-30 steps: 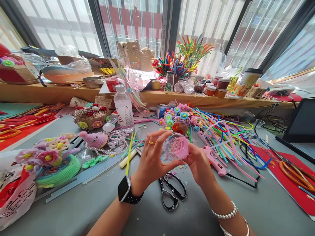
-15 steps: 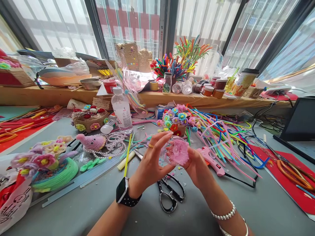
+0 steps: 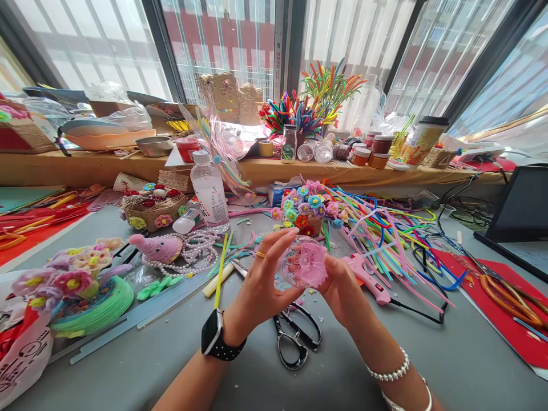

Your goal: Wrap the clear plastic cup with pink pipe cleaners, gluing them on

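Between both hands is a clear plastic cup with fuzzy pink material on its end (image 3: 314, 265), tilted so the pink end faces me. My left hand (image 3: 259, 279), wearing a watch and a ring, grips the clear side with thumb and fingers curved round it. My right hand (image 3: 345, 291), with bracelets on its wrist, holds the pink edge; some of its fingers show through the clear wall. Below the hands lie black-handled scissors (image 3: 279, 343) on the grey table (image 3: 171, 371). A pink glue gun (image 3: 373, 284) rests just right of my right hand.
Colourful pipe cleaners (image 3: 385, 242) spread behind the glue gun. A flower basket (image 3: 314, 225) stands beyond the cup. To the left are a bottle (image 3: 209, 191), pearl strings (image 3: 201, 251), a crocheted pink figure (image 3: 160, 249) and glue sticks (image 3: 141, 311). Orange-handled scissors (image 3: 499, 297) lie right.
The view has shifted slightly, so the background sits a little further left. Both hands keep the same hold on the cup, which has barely moved.
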Action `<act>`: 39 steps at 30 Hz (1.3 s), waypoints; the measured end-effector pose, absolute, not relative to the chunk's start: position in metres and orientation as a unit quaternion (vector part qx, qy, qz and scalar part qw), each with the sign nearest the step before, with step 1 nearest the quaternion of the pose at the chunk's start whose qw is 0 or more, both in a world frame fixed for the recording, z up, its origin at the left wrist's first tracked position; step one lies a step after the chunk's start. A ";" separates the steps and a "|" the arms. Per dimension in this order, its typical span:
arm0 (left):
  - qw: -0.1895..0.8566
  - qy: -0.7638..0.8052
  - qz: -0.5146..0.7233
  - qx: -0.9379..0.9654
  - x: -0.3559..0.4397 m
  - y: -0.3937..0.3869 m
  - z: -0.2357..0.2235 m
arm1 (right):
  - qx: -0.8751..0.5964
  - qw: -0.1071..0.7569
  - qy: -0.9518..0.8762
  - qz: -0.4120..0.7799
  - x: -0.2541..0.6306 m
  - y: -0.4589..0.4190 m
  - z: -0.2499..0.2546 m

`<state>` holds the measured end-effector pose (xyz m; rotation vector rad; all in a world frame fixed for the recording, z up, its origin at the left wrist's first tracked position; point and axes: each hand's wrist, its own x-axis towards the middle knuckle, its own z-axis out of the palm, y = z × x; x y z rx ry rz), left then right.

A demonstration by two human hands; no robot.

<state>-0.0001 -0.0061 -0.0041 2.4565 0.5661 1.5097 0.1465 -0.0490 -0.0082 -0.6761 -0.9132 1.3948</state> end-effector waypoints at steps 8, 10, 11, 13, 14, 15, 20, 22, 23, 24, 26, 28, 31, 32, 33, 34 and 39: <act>0.329 0.191 0.567 0.731 0.000 -0.006 -0.008 | -0.318 0.652 -0.367 0.582 0.149 -0.048 -0.010; 0.381 0.238 0.596 0.665 -0.002 -0.005 -0.005 | -0.326 0.655 -0.371 0.572 0.151 -0.047 -0.010; 0.390 0.273 0.607 0.636 -0.003 -0.004 -0.003 | -0.334 0.654 -0.380 0.563 0.152 -0.047 -0.010; 0.401 0.336 0.616 0.589 -0.004 -0.002 0.001 | -0.364 0.652 -0.405 0.528 0.153 -0.047 -0.010; 0.411 0.354 0.615 0.572 -0.005 -0.001 0.003 | -0.384 0.650 -0.422 0.502 0.154 -0.047 -0.011; 0.426 0.363 0.612 0.559 -0.006 0.000 0.005 | -0.403 0.648 -0.441 0.472 0.154 -0.047 -0.011; 0.471 0.369 0.614 0.515 -0.006 -0.001 0.010 | -0.485 0.629 -0.518 0.318 0.154 -0.053 -0.010; 0.456 0.382 0.618 0.513 -0.006 -0.001 0.010 | -0.496 0.617 -0.547 0.271 0.154 -0.054 -0.009; 0.445 0.388 0.621 0.515 -0.006 0.000 0.010 | -0.499 0.611 -0.564 0.243 0.154 -0.054 -0.009; 0.433 0.394 0.624 0.518 -0.007 0.000 0.010 | -0.503 0.605 -0.580 0.209 0.154 -0.054 -0.010; 0.413 0.401 0.628 0.524 -0.007 0.001 0.010 | -0.508 0.590 -0.614 0.131 0.155 -0.053 -0.010; 0.407 0.409 0.624 0.527 -0.009 0.001 0.010 | -0.504 0.570 -0.646 0.059 0.155 -0.051 -0.011; 0.393 0.439 0.601 0.540 -0.011 0.002 0.010 | -0.490 0.540 -0.684 -0.025 0.156 -0.048 -0.012; 0.376 0.450 0.594 0.551 -0.012 0.003 0.009 | -0.485 0.531 -0.694 -0.046 0.156 -0.047 -0.012; 0.351 0.458 0.588 0.566 -0.013 0.003 0.008 | -0.480 0.522 -0.702 -0.062 0.156 -0.047 -0.012; 0.324 0.463 0.585 0.582 -0.013 0.005 0.007 | -0.476 0.515 -0.709 -0.074 0.155 -0.046 -0.013; 0.360 0.433 0.555 0.613 -0.011 0.009 -0.001 | -0.474 0.497 -0.721 -0.089 0.153 -0.046 -0.014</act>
